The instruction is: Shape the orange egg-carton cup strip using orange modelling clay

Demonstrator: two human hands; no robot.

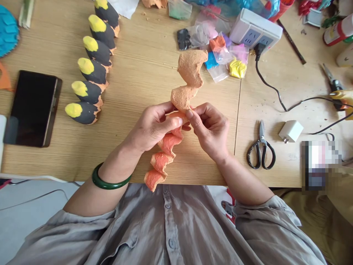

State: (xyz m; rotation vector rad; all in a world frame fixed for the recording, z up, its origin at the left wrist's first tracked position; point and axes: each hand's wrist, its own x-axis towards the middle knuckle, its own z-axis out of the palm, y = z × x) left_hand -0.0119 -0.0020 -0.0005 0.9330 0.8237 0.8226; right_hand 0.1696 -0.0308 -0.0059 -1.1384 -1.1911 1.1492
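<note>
The left hand (157, 127) and right hand (211, 129) meet at a wavy strip (182, 97) of bumpy cups, held in front of the person over the table (138, 70). The right thumb and forefinger pinch the strip's edge near its middle. The left thumb presses flat on top, right beside the right thumb, with at least one fingertip showing beneath, so the strip is nipped between them (how the remaining fingers sit below is hidden). Beyond the hands, the far cups are a bare, pale peach; on the near side the cups are coated reddish orange with pale edges, and the last one reaches just past the table's edge in this view.

A dark green bangle (110, 180) circles the left forearm, and a grey shirt (171, 224) fills the space behind the strip. Beyond its far end lie small clay packets, a yellow one (237, 68) and a blue one (211, 60) among them, next to a white power strip (255, 31) with a black plug in it. To the right, scissors (261, 147) with black handles point away from the person, near a white charger (291, 130). To the left runs a row of black cups (93, 71) with yellow tips, and past it lies a dark phone (31, 108).
</note>
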